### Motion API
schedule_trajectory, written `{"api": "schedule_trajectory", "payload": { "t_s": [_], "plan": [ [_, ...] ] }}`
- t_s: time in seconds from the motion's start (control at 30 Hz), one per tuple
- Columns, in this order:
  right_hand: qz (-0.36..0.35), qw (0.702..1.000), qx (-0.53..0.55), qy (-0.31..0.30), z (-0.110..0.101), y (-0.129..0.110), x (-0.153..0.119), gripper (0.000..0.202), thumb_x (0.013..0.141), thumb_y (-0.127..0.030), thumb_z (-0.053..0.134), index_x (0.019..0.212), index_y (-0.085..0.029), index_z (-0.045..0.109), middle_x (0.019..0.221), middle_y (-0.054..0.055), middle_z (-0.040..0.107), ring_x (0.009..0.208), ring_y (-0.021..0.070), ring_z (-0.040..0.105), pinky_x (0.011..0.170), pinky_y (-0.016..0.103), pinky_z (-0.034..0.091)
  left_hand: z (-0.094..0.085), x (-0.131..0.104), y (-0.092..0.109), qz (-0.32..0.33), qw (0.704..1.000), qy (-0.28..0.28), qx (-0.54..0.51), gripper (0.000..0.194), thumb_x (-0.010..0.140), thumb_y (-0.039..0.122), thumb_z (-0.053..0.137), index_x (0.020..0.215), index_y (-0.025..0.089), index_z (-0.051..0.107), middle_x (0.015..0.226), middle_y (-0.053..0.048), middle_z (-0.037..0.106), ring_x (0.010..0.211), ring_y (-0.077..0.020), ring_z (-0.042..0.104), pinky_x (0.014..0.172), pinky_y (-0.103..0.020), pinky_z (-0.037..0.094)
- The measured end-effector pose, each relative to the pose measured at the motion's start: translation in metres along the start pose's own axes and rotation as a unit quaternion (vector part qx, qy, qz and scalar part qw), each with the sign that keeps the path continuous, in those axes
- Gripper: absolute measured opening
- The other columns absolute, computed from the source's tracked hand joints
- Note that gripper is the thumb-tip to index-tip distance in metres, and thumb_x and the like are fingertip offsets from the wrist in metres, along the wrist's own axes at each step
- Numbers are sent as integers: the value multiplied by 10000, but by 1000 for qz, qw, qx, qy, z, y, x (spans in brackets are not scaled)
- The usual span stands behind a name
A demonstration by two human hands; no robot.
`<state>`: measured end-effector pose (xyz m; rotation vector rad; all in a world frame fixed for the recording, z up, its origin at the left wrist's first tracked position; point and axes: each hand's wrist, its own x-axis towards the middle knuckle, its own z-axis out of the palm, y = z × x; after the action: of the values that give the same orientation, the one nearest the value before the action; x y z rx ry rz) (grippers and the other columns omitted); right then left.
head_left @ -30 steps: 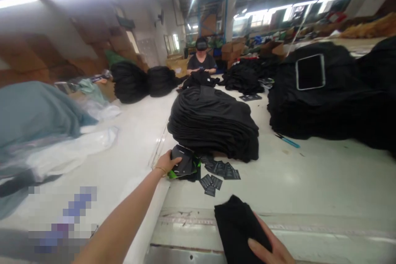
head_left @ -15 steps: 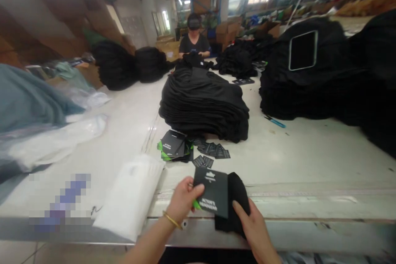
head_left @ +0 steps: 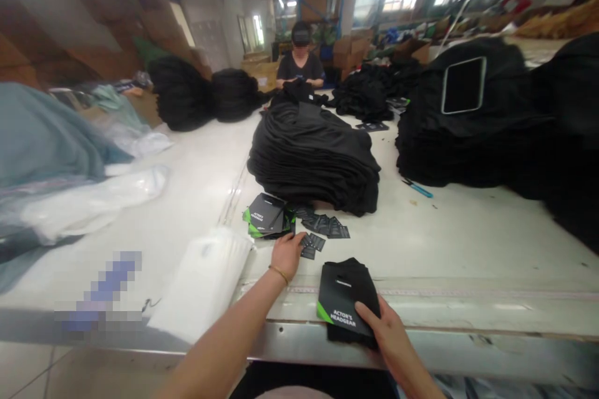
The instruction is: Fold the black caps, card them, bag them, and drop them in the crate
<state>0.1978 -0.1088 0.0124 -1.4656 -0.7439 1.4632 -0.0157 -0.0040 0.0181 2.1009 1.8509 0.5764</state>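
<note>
In my right hand (head_left: 381, 324) is a folded black cloth piece (head_left: 350, 335), with a black header card (head_left: 344, 296) lettered "ACTOR'S HEADGEAR" lying on its front; the thumb presses on the card. My left hand (head_left: 287, 255), with a gold bracelet at the wrist, is at the small black cards (head_left: 317, 242), fingers bent and pinching at the edge of one. Just behind that hand sits a stack of larger black and green header cards (head_left: 266, 215). A tall pile of folded black cloth (head_left: 313, 156) rises beyond the cards.
White plastic bags (head_left: 203, 283) lie left of my hands. Blue thread snips (head_left: 418, 188) rest on the table at right. A tablet (head_left: 463, 85) leans on a big black cloth heap (head_left: 449, 143). Across the table a person (head_left: 300, 65) handles black cloth.
My left hand has let go of the header card and moved forward to the small cards. The header card now lies against the folded cloth, under my right thumb, its lettering facing me.
</note>
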Motion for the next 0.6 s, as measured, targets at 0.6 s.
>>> {"api": "schedule_trajectory", "payload": {
  "t_s": [0.6],
  "plan": [
    [3, 998, -16, -55, 20, 1, -12, 488, 621, -425, 712, 1008, -144, 611, 948, 76, 699, 910, 259, 618, 843, 379, 468, -10, -125, 69, 103, 981, 42, -159, 190, 850, 212, 500, 970, 229, 646, 900, -14, 699, 838, -159, 618, 777, -309, 500]
  ]
}}
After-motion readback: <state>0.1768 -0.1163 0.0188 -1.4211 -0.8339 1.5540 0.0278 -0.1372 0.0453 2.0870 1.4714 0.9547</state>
